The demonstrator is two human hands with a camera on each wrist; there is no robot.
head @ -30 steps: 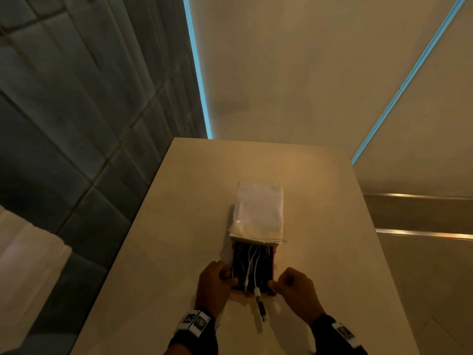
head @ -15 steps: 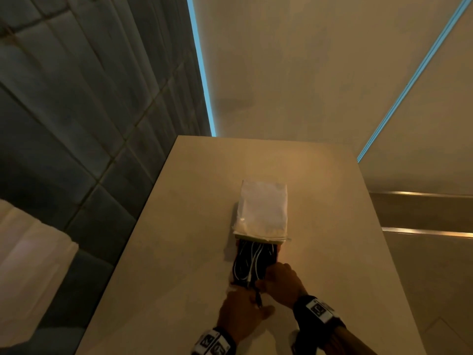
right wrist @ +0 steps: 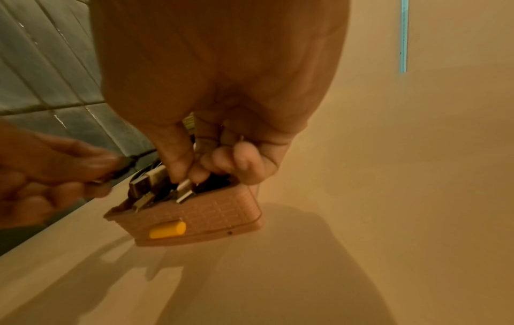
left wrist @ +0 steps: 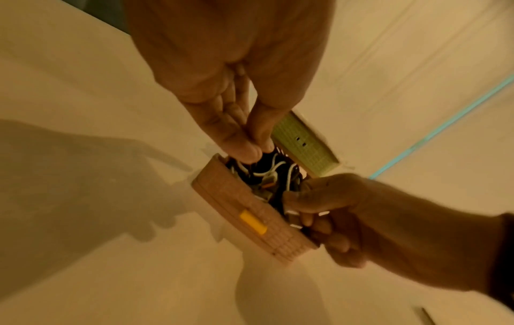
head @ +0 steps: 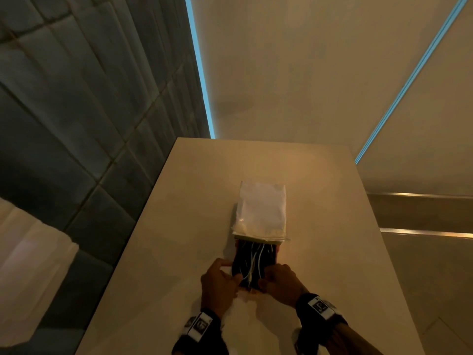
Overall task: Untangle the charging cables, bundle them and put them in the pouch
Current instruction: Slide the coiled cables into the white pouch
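A peach plastic box (head: 252, 290) with a yellow latch (left wrist: 253, 221) lies open on the table, full of tangled black and white charging cables (head: 253, 260). A white pouch (head: 261, 208) lies on or over the raised lid behind it; the lid's green mesh inside (left wrist: 303, 145) shows in the left wrist view. My left hand (head: 236, 276) is at the box's near left corner and pinches a black cable (left wrist: 261, 158). At the near right corner, my right hand (head: 263, 280) pinches a cable just above a metal plug (right wrist: 185, 192) with thumb and forefinger.
The beige table (head: 179, 252) runs away from me, with a dark tiled wall (head: 76, 124) along its left edge and a drop on its right edge. A pale cushion or seat (head: 28, 265) shows at lower left. Several USB plugs (right wrist: 144, 184) stick up at the box's near end.
A second ago both hands held the box's sides and a white plug hung over its near edge. The right hand then reached across; now both hands pinch cables inside the box.
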